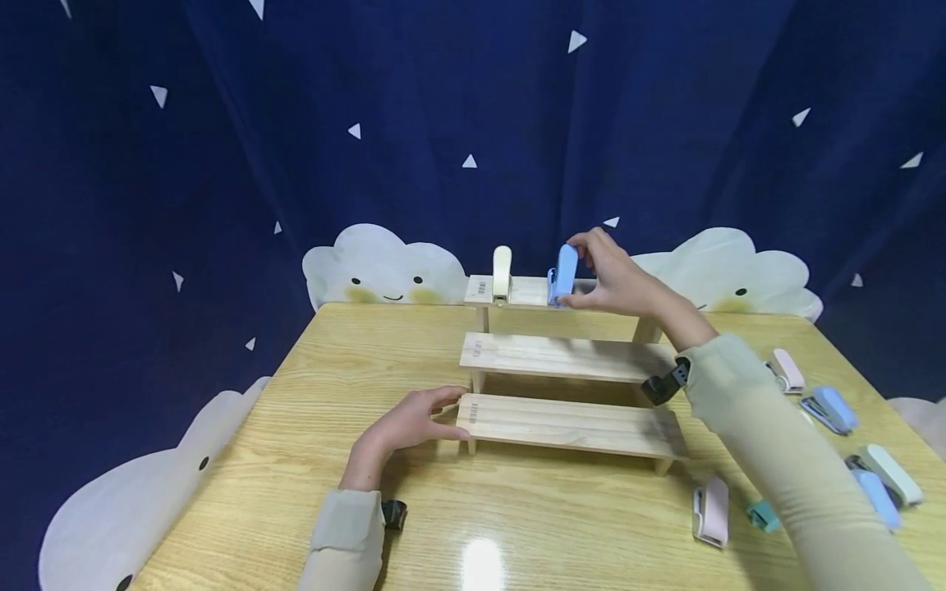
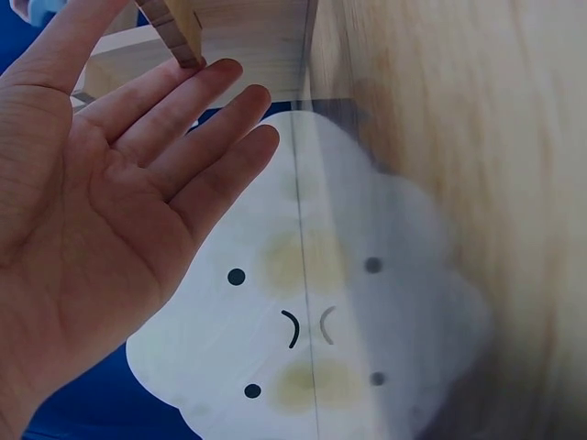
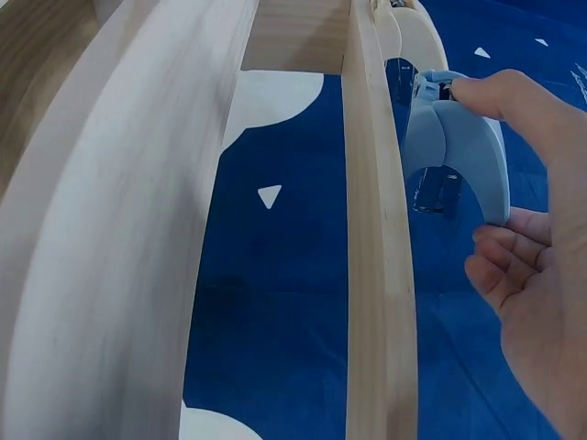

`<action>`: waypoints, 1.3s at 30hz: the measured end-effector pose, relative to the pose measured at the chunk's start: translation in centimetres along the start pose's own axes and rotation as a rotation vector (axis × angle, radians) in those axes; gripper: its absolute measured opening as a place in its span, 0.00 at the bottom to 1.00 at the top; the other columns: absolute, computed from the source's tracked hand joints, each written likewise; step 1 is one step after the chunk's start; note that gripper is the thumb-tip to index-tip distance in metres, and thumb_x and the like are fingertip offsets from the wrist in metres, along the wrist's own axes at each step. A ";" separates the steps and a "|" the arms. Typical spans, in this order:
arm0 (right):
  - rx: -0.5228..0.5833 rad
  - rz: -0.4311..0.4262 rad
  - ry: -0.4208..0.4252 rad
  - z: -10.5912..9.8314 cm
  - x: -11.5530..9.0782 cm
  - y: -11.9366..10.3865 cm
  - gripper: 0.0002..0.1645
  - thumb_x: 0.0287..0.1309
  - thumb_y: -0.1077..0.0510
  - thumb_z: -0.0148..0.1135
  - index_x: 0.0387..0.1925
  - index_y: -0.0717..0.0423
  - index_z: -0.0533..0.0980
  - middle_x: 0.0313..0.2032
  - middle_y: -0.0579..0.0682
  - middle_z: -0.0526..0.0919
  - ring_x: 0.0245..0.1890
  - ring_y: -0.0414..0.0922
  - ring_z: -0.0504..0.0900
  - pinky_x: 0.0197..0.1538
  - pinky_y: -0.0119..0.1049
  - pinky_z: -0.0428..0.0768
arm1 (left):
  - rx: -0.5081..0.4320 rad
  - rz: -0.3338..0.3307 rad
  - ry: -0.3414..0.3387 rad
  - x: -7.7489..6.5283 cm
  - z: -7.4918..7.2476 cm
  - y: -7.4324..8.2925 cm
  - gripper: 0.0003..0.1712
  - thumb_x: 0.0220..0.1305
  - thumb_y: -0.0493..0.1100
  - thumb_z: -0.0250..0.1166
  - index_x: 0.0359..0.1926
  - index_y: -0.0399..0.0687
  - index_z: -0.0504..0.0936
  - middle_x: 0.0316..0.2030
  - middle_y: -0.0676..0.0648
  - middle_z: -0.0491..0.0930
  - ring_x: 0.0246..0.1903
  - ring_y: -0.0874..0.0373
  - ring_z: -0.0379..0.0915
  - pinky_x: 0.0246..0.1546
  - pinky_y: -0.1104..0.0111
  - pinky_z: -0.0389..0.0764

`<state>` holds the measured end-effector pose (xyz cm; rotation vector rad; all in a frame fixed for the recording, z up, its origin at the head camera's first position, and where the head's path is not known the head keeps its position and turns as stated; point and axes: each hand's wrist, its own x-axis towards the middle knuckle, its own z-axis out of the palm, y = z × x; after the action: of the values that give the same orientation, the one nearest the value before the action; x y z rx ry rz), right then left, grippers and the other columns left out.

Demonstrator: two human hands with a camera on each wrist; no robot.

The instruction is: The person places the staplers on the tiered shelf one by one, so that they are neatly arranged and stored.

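Note:
My right hand (image 1: 619,279) pinches a light blue stapler (image 1: 566,272) at the top tier (image 1: 528,290) of a wooden three-step rack. Thumb and fingers grip its two ends, as the right wrist view shows of the blue stapler (image 3: 468,137). A cream stapler (image 1: 502,269) stands on that tier to its left. My left hand (image 1: 410,422) rests at the left end of the bottom tier (image 1: 569,424), thumb by the front corner. In the left wrist view its fingers (image 2: 179,115) extend nearly straight, fingertips right at the wooden edge.
On the table's right side lie several staplers: a pink stapler (image 1: 714,510), a teal stapler (image 1: 763,515), a blue stapler (image 1: 831,410), a white stapler (image 1: 893,474) and another pink stapler (image 1: 787,371). The middle tier (image 1: 562,356) is bare wood. A dark blue curtain (image 1: 414,98) hangs behind.

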<state>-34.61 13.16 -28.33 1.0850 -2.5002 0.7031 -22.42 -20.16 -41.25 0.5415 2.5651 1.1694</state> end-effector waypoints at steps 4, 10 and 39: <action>-0.001 -0.007 -0.009 0.3 0.3 -0.1 0.45 0.43 0.57 0.77 0.58 0.70 0.63 0.44 0.61 0.68 0.45 0.53 0.67 0.45 0.41 0.68 | -0.002 -0.001 -0.001 0.0 0.0 0.0 0.47 0.56 0.54 0.73 0.72 0.44 0.64 0.71 0.41 0.65 0.71 0.44 0.62 0.72 0.52 0.66; -0.004 -0.008 -0.041 0.7 1.0 -0.1 0.44 0.43 0.55 0.77 0.58 0.69 0.64 0.43 0.60 0.68 0.44 0.54 0.67 0.45 0.39 0.68 | 0.017 -0.002 0.001 0.1 0.0 -0.1 0.46 0.56 0.54 0.73 0.72 0.45 0.64 0.71 0.41 0.66 0.71 0.44 0.62 0.72 0.52 0.66; -0.034 0.146 -0.062 -2.1 -1.0 0.6 0.46 0.54 0.47 0.72 0.68 0.58 0.62 0.48 0.55 0.70 0.44 0.49 0.69 0.46 0.41 0.70 | 0.021 -0.005 -0.004 0.2 0.0 -0.2 0.48 0.55 0.55 0.73 0.72 0.45 0.63 0.71 0.41 0.65 0.71 0.44 0.62 0.72 0.52 0.66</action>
<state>-34.20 15.25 -27.21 0.9338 -2.6555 0.6725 -22.64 -20.20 -41.36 0.5413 2.5761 1.1402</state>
